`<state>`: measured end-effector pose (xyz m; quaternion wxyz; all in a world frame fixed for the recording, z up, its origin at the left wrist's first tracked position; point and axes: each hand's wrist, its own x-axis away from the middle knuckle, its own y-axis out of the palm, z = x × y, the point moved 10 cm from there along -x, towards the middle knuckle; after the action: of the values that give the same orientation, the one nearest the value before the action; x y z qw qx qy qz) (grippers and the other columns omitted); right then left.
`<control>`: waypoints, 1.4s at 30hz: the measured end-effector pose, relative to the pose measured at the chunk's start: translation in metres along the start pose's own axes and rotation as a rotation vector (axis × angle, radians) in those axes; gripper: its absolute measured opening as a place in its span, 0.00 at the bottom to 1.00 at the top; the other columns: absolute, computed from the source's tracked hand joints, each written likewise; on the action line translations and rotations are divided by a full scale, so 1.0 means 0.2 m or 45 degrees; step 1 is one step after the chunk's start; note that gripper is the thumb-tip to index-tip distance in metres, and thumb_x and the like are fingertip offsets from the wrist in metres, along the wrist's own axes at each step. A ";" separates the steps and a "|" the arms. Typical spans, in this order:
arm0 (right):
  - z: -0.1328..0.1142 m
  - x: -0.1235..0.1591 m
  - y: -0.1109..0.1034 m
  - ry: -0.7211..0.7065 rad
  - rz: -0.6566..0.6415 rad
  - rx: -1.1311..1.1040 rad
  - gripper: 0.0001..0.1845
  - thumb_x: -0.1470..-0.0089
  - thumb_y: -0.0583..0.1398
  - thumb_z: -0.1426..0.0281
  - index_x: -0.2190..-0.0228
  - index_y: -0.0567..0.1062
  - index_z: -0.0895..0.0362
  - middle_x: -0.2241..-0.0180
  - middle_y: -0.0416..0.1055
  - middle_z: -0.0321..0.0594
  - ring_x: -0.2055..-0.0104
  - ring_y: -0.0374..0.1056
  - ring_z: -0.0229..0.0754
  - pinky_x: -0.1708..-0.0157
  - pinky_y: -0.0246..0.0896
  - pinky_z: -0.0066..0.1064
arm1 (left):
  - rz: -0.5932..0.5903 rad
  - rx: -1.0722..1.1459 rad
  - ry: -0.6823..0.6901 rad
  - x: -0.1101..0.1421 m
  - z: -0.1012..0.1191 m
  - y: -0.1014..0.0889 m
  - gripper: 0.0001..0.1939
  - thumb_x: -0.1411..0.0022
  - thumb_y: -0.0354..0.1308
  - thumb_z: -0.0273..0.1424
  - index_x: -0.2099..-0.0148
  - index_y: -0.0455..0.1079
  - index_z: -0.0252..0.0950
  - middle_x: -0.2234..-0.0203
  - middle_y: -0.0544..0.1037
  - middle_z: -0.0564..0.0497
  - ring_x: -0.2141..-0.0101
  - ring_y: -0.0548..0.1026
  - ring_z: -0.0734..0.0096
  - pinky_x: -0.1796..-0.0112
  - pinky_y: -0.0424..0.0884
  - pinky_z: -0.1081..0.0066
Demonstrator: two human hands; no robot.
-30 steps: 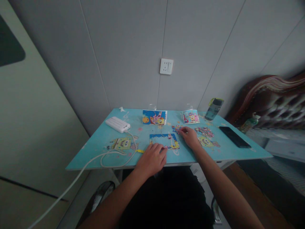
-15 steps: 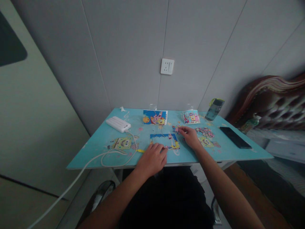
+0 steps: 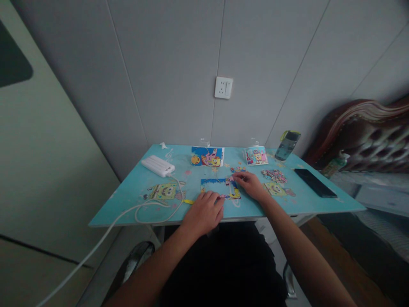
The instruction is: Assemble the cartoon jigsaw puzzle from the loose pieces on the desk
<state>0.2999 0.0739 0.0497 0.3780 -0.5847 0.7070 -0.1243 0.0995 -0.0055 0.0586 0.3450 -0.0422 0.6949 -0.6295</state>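
A partly assembled jigsaw puzzle (image 3: 211, 182), mostly a blue border with a bare middle, lies at the table's front. My left hand (image 3: 206, 212) rests over its lower left edge, fingers loosely bent and thumb apart, holding nothing visible. At the puzzle's upper right corner, my right hand (image 3: 251, 186) pinches a small puzzle piece (image 3: 232, 178) between thumb and index finger; the fingers partly hide it. Just beyond that hand lies a small group of loose puzzle pieces (image 3: 238, 169). A larger heap of puzzle pieces (image 3: 275, 175) is to its right.
Two cartoon picture cards (image 3: 207, 157) (image 3: 256, 156) stand at the back. A white power bank (image 3: 158, 165) with a cable (image 3: 118, 219) is at left. A black phone (image 3: 315, 182) and a water bottle (image 3: 287, 146) are at right on the light-blue table (image 3: 128, 204).
My right hand has moved slightly left and toward me, from the small group of pieces to the puzzle's upper right corner. My left hand has stayed in place.
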 end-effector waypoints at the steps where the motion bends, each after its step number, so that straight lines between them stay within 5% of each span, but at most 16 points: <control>1: 0.00 0.00 0.00 -0.004 -0.007 0.004 0.16 0.40 0.60 0.60 0.57 0.83 0.54 0.62 0.82 0.41 0.65 0.73 0.44 0.62 0.68 0.36 | -0.001 -0.001 0.000 0.00 0.00 0.00 0.16 0.29 0.50 0.32 0.42 0.68 0.38 0.53 0.73 0.43 0.51 0.70 0.55 0.48 0.67 0.53; 15: -0.04 0.00 0.00 -0.080 -0.012 0.029 0.16 0.37 0.57 0.63 0.55 0.82 0.53 0.56 0.80 0.43 0.55 0.74 0.47 0.51 0.67 0.40 | -0.004 -0.014 0.009 0.00 0.00 0.00 0.17 0.29 0.51 0.32 0.41 0.68 0.37 0.54 0.73 0.43 0.51 0.70 0.55 0.48 0.67 0.52; 36: -0.04 0.00 0.01 -0.109 -0.035 0.019 0.16 0.37 0.58 0.62 0.54 0.82 0.52 0.56 0.80 0.43 0.57 0.74 0.47 0.52 0.67 0.40 | -0.003 -0.033 0.010 0.00 0.00 0.00 0.17 0.28 0.50 0.33 0.41 0.68 0.37 0.54 0.74 0.44 0.52 0.70 0.55 0.48 0.67 0.53; 42: -0.04 -0.01 -0.06 -0.111 0.126 0.053 0.16 0.38 0.58 0.62 0.54 0.82 0.52 0.57 0.79 0.42 0.56 0.73 0.46 0.53 0.67 0.38 | 0.005 -0.042 0.011 0.00 0.01 0.00 0.17 0.29 0.51 0.32 0.40 0.68 0.38 0.55 0.74 0.44 0.53 0.71 0.55 0.48 0.66 0.52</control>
<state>0.3037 0.0693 0.0630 0.4261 -0.5459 0.7152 -0.0946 0.0997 -0.0072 0.0585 0.3425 -0.0438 0.7067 -0.6175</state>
